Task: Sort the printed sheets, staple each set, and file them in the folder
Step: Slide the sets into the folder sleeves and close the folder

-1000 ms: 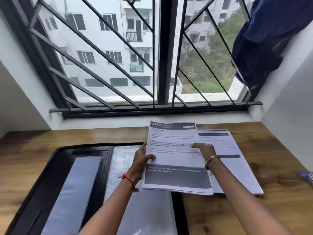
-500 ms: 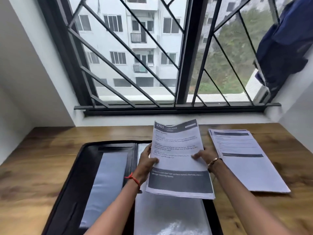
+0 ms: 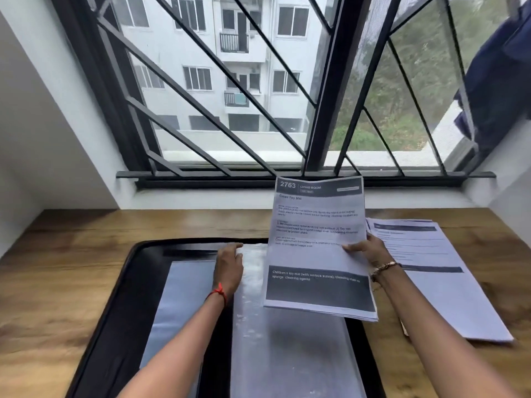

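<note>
Pinching the set of printed sheets [image 3: 316, 254] by its right edge, the right hand [image 3: 366, 249] holds it, long axis pointing away, just over the clear sleeve [image 3: 287, 354] of the open folder [image 3: 120, 311], whose far end the left hand [image 3: 230, 265] touches with flat, empty fingers.

A wooden table [image 3: 57, 282] carries an open black folder [image 3: 123, 326] toward six o'clock and a paper stack [image 3: 448, 297] at three o'clock.
</note>
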